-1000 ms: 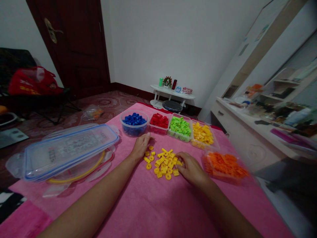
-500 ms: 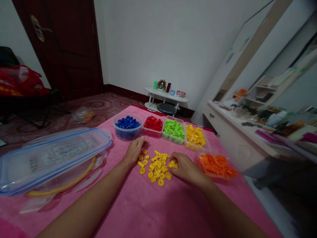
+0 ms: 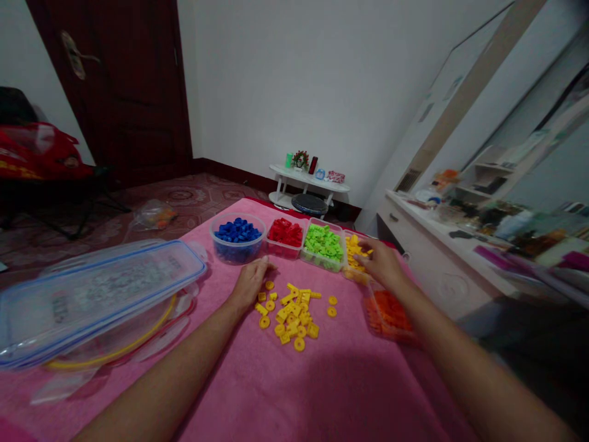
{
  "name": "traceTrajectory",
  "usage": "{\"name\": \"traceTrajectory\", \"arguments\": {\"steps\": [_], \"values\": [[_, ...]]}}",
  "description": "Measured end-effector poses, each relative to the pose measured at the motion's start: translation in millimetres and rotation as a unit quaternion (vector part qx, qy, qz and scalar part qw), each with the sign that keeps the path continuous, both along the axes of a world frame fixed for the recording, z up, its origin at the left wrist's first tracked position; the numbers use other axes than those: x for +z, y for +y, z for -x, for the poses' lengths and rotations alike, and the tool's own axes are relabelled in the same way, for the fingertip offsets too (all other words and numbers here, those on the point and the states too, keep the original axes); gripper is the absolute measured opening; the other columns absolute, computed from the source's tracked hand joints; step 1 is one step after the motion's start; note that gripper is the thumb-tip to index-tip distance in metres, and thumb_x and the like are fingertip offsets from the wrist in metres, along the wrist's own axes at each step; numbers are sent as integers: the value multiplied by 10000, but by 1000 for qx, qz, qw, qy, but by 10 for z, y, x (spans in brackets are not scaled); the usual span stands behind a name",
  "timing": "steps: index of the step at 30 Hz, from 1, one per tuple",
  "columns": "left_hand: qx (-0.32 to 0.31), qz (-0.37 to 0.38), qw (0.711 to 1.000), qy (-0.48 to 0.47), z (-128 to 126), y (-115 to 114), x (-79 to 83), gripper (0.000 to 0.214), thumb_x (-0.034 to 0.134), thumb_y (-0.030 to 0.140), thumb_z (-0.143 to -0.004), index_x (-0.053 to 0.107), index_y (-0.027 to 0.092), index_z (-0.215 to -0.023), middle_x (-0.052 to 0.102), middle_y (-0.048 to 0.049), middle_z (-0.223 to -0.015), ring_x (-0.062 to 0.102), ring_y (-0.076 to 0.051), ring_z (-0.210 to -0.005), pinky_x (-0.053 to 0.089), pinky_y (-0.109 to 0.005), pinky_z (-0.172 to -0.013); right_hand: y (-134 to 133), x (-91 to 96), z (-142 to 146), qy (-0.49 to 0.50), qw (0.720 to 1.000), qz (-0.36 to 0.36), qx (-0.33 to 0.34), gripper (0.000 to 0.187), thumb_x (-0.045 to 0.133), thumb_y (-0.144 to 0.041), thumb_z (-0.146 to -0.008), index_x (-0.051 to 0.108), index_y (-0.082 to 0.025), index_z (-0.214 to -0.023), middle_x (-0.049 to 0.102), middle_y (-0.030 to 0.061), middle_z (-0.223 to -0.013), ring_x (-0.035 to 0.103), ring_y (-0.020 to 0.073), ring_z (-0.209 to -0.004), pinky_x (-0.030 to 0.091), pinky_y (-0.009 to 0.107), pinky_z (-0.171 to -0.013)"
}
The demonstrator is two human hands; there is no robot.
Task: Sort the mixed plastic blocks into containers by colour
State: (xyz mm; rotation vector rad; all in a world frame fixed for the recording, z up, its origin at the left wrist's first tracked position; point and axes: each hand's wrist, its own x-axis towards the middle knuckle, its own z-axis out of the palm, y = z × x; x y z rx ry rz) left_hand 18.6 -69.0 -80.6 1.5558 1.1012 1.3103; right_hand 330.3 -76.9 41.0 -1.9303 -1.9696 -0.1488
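Observation:
A pile of small yellow pieces (image 3: 292,313) lies loose on the pink cloth (image 3: 299,387). My left hand (image 3: 250,283) rests flat on the cloth at the pile's left edge, fingers stretched out, holding nothing. My right hand (image 3: 380,260) hovers over the tub of yellow pieces (image 3: 354,250), fingers curled downward; whether anything is in them I cannot make out. Beside that tub stand tubs of green pieces (image 3: 324,243), red pieces (image 3: 285,232) and a round tub of blue pieces (image 3: 237,235). An orange-piece tub (image 3: 389,314) sits under my right forearm.
Stacked clear plastic lids (image 3: 92,294) lie on the left of the cloth. A white dresser (image 3: 442,245) with clutter stands at the right. A small white table (image 3: 308,178), a dark door (image 3: 124,86) and a chair with a red bag (image 3: 37,153) are behind.
My right hand has left the loose yellow pile and moved up and right over the yellow tub. The pile is a little smaller on its right side. My left hand stays put.

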Motion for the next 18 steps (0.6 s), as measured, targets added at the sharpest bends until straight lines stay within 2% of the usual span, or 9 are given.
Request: {"name": "traceTrajectory", "arguments": {"steps": [3,5,7,10,12,14,18], "values": [[-2,-2,1000,-1,1,-1,-10,609,309,598,-898,707,139,-847,716,-108,-885,646,-220,-856,487,-348,-801,-272,-218,261,-10,987,134,87,165,597,-253,-764,666,-182,-896,678,57,-871,602,175,-779,410,257,-671],[0,-2,1000,-5,-2,-6,-13,603,315,596,-897,707,141,-838,717,-107,-884,650,-216,-853,489,-342,-801,-444,-385,379,-22,976,195,97,245,647,-309,-719,658,-187,-931,667,58,-871,589,179,-752,390,261,-642],[3,-1,1000,-6,-4,-12,-13,598,319,593,-898,706,141,-839,717,-107,-887,651,-213,-853,489,-338,-795,-567,-537,430,-21,972,209,102,342,671,-323,-690,634,-177,-998,649,73,-931,579,185,-784,382,265,-659],[4,-2,1000,-4,-6,-20,-6,584,325,580,-903,703,140,-841,714,-104,-889,647,-210,-858,483,-333,-799,-656,-697,439,4,975,196,105,265,621,-240,-707,614,-156,-958,625,78,-948,560,170,-803,376,254,-683],[3,-6,1000,0,-6,-22,0,580,327,575,-904,702,139,-836,712,-103,-886,644,-211,-859,478,-334,-805,-679,-749,450,17,975,186,117,186,559,-165,-719,605,-153,-898,624,70,-916,549,155,-792,372,240,-683],[4,-10,1000,5,-4,-23,6,580,327,576,-903,704,140,-834,712,-102,-882,642,-214,-858,475,-340,-811,-687,-751,478,16,974,181,138,193,515,-105,-708,604,-151,-873,632,65,-898,547,148,-790,367,230,-681],[3,-10,1000,15,-1,-24,19,585,321,578,-902,705,143,-833,712,-103,-879,642,-217,-854,474,-346,-812,-579,-580,469,-5,960,231,156,178,507,-74,-674,630,-164,-766,648,30,-768,553,129,-685,348,212,-591]]}}
